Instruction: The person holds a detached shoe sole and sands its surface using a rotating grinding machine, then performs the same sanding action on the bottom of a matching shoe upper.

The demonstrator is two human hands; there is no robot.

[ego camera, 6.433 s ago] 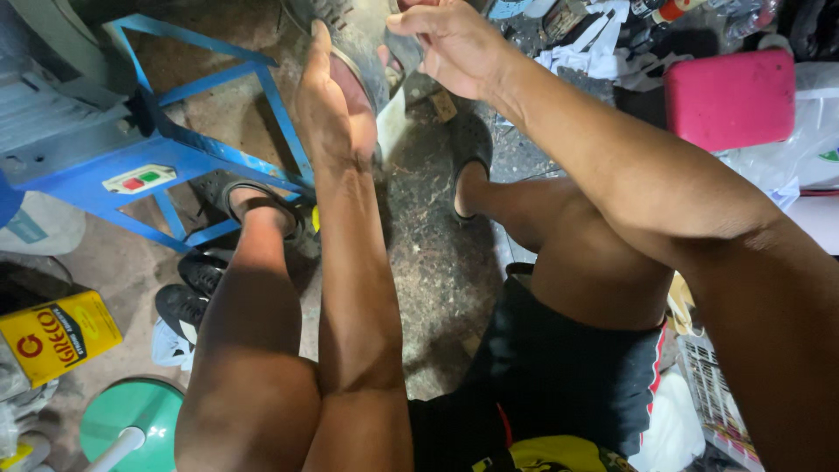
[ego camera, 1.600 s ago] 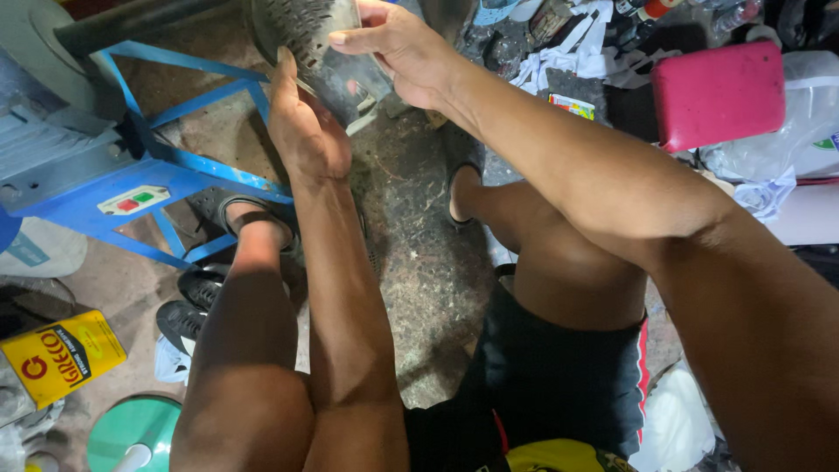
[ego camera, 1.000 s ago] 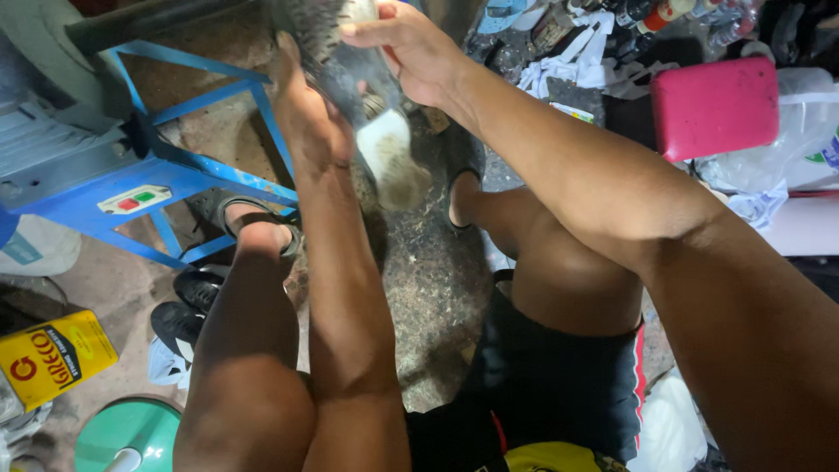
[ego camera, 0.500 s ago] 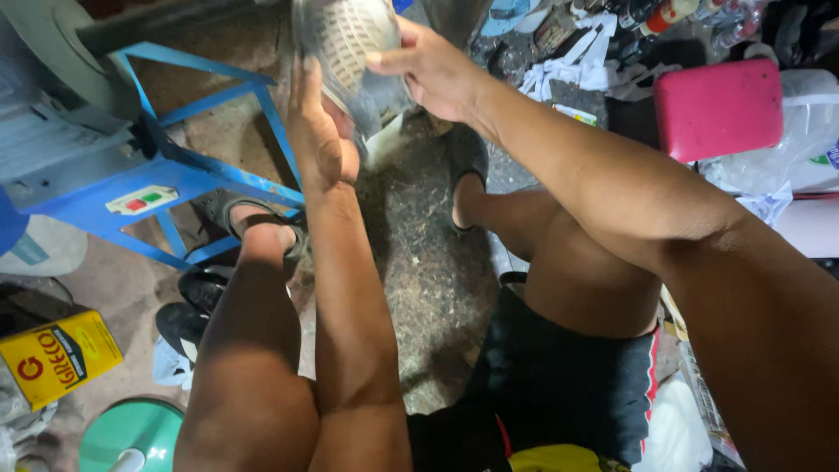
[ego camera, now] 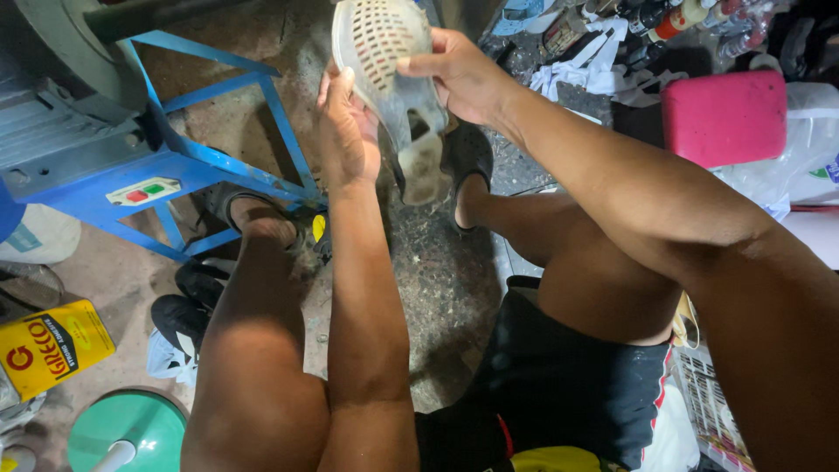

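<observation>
At frame top, perforated shoe [ego camera: 389, 83] cut off; left hand [ego camera: 348, 131], right hand [ego camera: 454, 77] both grasping it.

One pale perforated shoe [ego camera: 389, 79], held between two hands. One blue metal frame [ego camera: 175, 162] at far left. One yellow can [ego camera: 52, 345] and one green round lid [ego camera: 131, 433] near left. One pink box [ego camera: 724, 118] far right.

Pale cream perforated shoe [ego camera: 389, 83], clog-like, rows of small holes across the upper. Held up in the air above the speckled floor, toe end upward, heel end hanging down and dirty grey. Upper faces the camera, tilted slightly. Heel strap area shows an opening near the lower end. Worn, grimy at the bottom edge.
</observation>
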